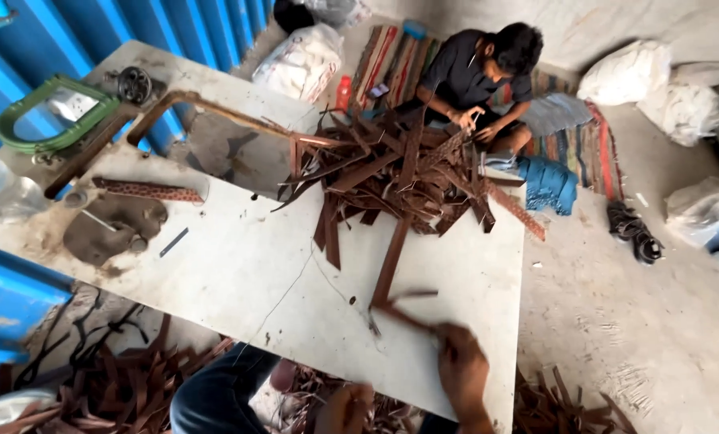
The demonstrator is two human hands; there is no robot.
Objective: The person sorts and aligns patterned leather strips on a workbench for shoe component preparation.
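— Nearest to us, what is the left hand point(345, 408) doing?

— It hangs low past the table's near edge, over scraps; blurred, so I cannot tell whether it holds anything.

— And the right hand point(460, 371)?

— Fingers closed on the end of a thin brown strip point(403, 316), which lies slanted on the white table point(239, 265) just in front of it.

— What sits beyond the strip?

— A big pile of brown strips point(407, 173), heaped at the table's far edge, some trailing toward the hand.

— Further out?

— A seated person point(476, 80) on a striped mat point(584, 133) works behind the pile. Left on the table lie a patterned strap point(146, 190) and a green frame point(50, 112). More strips litter the floor point(632, 321) below.
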